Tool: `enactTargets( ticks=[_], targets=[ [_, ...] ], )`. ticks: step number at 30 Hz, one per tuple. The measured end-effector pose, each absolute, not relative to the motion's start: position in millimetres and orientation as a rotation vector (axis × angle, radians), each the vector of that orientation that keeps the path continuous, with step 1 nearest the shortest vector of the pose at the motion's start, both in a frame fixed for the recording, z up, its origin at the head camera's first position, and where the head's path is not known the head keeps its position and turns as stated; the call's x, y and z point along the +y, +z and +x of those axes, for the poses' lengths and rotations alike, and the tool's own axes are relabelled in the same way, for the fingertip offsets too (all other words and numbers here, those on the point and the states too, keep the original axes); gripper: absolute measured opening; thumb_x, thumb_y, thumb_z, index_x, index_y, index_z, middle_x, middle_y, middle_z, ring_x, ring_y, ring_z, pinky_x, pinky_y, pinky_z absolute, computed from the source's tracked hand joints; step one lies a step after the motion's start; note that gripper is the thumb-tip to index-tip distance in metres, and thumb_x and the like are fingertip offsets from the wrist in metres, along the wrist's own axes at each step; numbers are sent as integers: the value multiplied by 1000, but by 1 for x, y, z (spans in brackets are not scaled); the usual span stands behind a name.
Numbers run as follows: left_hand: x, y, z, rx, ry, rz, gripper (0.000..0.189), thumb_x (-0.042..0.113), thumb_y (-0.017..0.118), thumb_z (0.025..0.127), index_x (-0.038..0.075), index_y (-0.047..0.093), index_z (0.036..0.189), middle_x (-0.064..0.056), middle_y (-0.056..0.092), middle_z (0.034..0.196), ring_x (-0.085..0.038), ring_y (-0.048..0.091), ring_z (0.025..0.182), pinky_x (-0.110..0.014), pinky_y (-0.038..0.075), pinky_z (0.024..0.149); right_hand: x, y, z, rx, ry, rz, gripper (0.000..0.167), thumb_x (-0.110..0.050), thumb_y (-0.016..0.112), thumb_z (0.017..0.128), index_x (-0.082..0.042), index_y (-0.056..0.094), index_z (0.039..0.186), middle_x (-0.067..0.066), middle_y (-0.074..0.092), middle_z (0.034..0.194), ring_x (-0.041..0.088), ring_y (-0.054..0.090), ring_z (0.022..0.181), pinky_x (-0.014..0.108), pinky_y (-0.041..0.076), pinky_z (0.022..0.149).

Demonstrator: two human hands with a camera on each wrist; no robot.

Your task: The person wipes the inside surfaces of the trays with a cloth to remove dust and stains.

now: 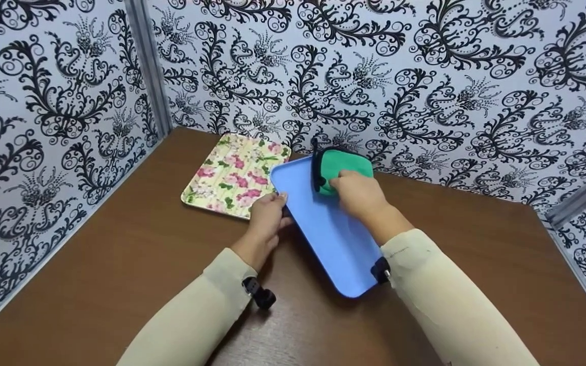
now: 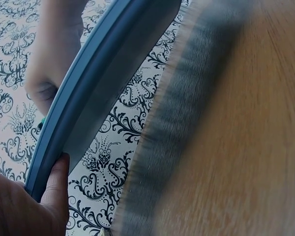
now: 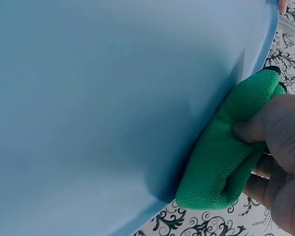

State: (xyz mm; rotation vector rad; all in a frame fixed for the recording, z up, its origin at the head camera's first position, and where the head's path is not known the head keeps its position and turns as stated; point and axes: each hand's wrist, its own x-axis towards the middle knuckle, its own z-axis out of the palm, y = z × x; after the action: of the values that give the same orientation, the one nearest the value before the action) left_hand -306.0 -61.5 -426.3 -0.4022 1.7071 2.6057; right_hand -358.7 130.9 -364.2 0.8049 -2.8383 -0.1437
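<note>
A blue tray is held tilted above the brown table. My left hand grips its left rim, and in the left wrist view the left fingers wrap over the tray's edge. A folded green cloth with black trim lies against the far end of the tray. My right hand pinches this cloth, thumb on top and fingers beneath. In the right wrist view the cloth covers part of the tray's rim at a corner.
A floral tray with pink flowers lies on the table behind the left hand, partly overlapped by the blue tray in the head view. Patterned black-and-white walls stand along the table's back and sides.
</note>
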Motion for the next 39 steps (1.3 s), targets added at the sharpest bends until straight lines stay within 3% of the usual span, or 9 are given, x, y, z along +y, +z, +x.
enactTargets(
  ticks=[7, 14, 28, 33, 39],
  targets=[
    [-61, -426, -308, 1724, 2592, -402, 28, 16, 51, 109, -4, 66, 121, -13, 67, 110, -17, 71, 86, -30, 61, 75, 120, -362, -358, -2844, -127, 821, 24, 5, 64, 85, -12, 70, 100, 10, 65, 100, 31, 65, 97, 51, 60, 75],
    [-59, -426, -308, 1725, 2600, -402, 24, 15, 53, 108, -5, 67, 114, -11, 69, 99, -16, 70, 81, -29, 61, 70, 105, -363, -353, -2829, -110, 854, 23, 3, 65, 88, -12, 71, 103, 10, 67, 102, 32, 66, 93, 50, 60, 75],
    [-59, -430, -308, 1765, 2603, -392, 24, 10, 50, 106, -3, 69, 114, -7, 68, 94, -14, 69, 79, -26, 59, 66, 81, -362, -344, -2702, -72, 979, 22, 7, 65, 84, -13, 69, 94, 9, 63, 99, 31, 64, 97, 47, 59, 74],
    [-60, -432, -307, 1783, 2591, -389, 29, 10, 51, 106, -2, 69, 125, -7, 71, 99, -13, 69, 82, -25, 58, 65, 79, -367, -344, -2605, -91, 1041, 15, 0, 65, 92, -13, 71, 95, 9, 65, 99, 29, 63, 94, 44, 59, 70],
    [-60, -432, -308, 1805, 2598, -387, 30, 11, 52, 106, 0, 69, 128, -5, 71, 96, -12, 67, 80, -24, 56, 62, 82, -369, -351, -2474, -150, 1175, 14, -10, 65, 98, -14, 76, 106, 8, 66, 103, 27, 62, 97, 41, 58, 80]
  ],
)
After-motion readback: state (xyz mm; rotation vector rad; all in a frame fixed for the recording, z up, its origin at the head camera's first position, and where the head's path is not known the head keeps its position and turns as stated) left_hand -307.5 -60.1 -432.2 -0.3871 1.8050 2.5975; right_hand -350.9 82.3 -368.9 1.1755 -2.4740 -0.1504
